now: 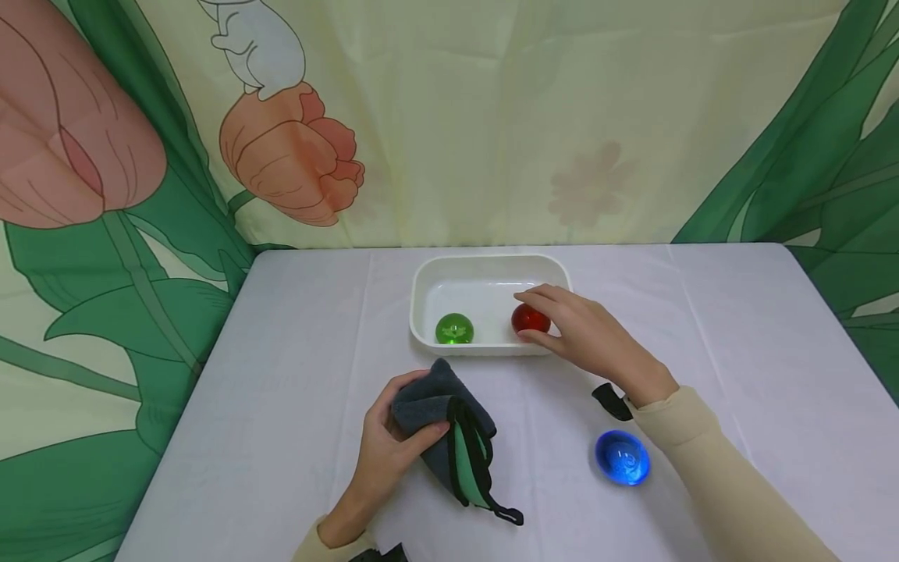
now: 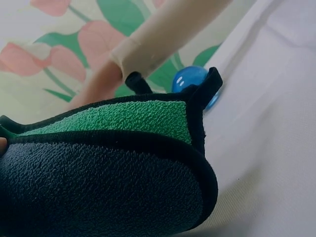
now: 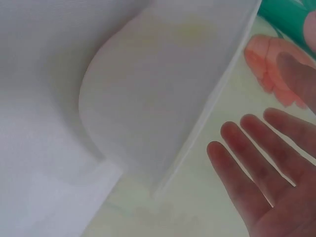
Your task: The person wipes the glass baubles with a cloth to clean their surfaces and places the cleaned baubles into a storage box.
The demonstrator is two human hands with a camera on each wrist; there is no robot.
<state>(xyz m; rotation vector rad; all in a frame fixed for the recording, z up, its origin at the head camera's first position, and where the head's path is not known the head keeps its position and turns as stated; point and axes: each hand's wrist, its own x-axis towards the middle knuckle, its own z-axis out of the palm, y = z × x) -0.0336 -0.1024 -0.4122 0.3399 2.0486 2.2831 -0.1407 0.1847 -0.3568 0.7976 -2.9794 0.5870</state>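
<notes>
My left hand (image 1: pixel 393 449) grips a folded dark grey-blue cloth (image 1: pixel 428 406) with green inner side, black edging and a hanging loop, its thumb across the front. In the left wrist view the folded cloth (image 2: pixel 98 182) fills the lower left. My right hand (image 1: pixel 579 332) is over the right end of a white tray (image 1: pixel 485 350), thumb and fingers apart on either side of a red see-through ball (image 1: pixel 530 319). The right wrist view shows that hand (image 3: pixel 276 182) with its fingers extended beyond the tray's rim; the red ball is hidden there. A green see-through ball (image 1: pixel 454 329) sits in the tray's left part.
A blue see-through ball (image 1: pixel 622 457) lies on the white tablecloth (image 1: pixel 281 375), below the right forearm. Behind the table's far edge hangs a curtain (image 1: pixel 477 140) printed with flowers. Dark straps (image 1: pixel 612 401) show at the wrists.
</notes>
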